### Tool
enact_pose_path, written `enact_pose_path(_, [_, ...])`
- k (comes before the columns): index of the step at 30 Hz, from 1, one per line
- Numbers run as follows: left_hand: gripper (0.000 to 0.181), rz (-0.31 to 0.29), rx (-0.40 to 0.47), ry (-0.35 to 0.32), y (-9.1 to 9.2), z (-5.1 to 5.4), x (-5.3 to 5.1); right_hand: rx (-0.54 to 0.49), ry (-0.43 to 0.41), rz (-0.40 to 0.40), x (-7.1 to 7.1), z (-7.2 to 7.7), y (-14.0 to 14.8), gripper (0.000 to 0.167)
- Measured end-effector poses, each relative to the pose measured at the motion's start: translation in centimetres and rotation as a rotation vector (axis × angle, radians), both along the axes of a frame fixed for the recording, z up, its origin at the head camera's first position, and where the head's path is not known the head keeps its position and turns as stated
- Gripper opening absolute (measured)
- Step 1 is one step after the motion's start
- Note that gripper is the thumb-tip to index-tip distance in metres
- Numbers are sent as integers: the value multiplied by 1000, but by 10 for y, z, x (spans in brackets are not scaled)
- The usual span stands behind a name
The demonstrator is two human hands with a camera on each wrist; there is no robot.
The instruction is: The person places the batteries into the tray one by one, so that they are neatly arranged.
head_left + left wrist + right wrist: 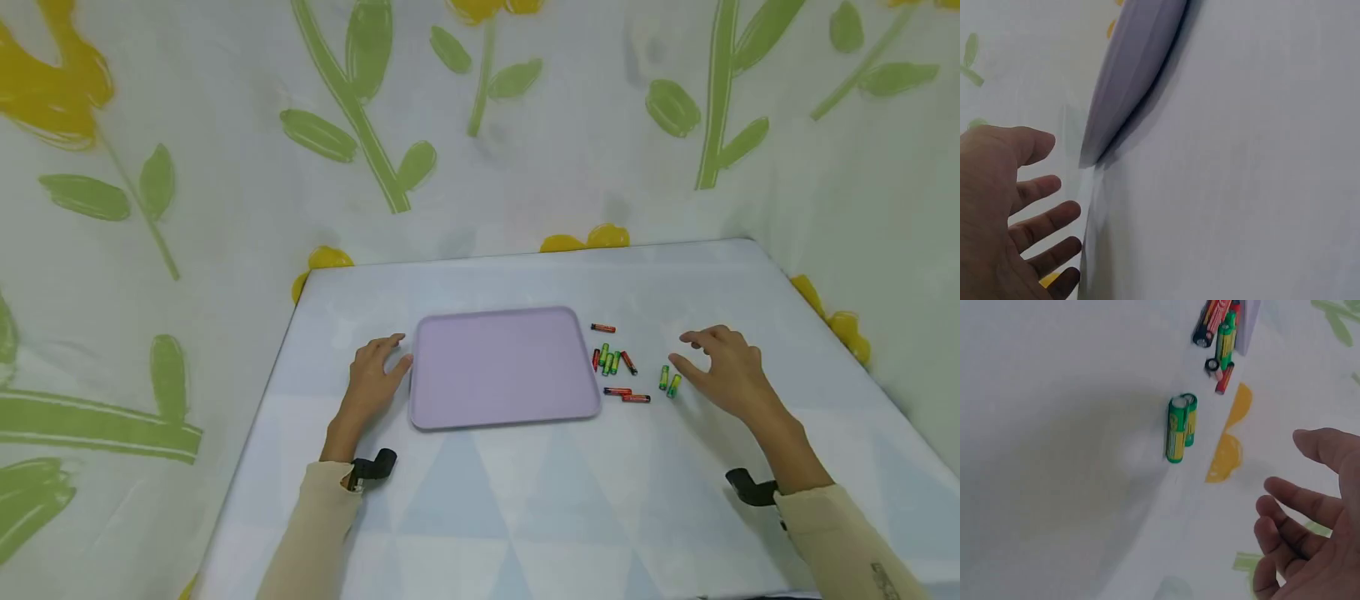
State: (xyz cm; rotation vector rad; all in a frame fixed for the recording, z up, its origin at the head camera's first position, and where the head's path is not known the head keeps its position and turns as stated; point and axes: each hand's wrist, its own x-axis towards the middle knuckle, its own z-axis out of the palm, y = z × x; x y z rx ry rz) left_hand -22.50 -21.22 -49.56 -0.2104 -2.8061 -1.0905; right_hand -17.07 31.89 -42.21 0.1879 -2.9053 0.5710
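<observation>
A shallow lilac tray (pixel 502 371) lies on the table. Beside its left edge is my left hand (pixel 372 377), fingers loosely bent and holding nothing; the left wrist view shows a gap between fingertips and tray (pixel 1132 75). My right hand (pixel 726 371) hovers with thumb and fingers apart, just right of two green-and-yellow batteries (pixel 1176 432) that sit side by side. Between that pair and the tray's right edge are several more batteries: a green cluster (pixel 608 364), with red-and-black ones around it, such as one at the back (pixel 603 327) and one at the front (pixel 637 399).
A pale table covering (pixel 465 508) with blue triangles spreads under everything. Behind and at the sides hangs white cloth (pixel 562 158) printed with green leaves and yellow flowers. Each wrist carries a black camera mount, the left one (pixel 375 465) and the right one (pixel 750 487).
</observation>
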Motion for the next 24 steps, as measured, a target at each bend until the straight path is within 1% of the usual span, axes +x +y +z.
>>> enact_pose_path(4, [51,21,28,-6,1,3,3,-6,15,-15,16,2,-16,40])
enact_pose_path(7, [49,42,39,-1,1,4,5,-6,-4,-41,28,3,-30,42])
enact_pose_path(12, [44,70,15,22,-1,2,11,10,-44,-62,40,0,-49,46])
enact_pose_path(19, [41,46,-1,65,5,4,25,2,-65,-73,50,-5,-58,42])
enact_pose_path(24, [41,39,-28,76,10,6,28,4,-89,-90,51,-8,-63,43])
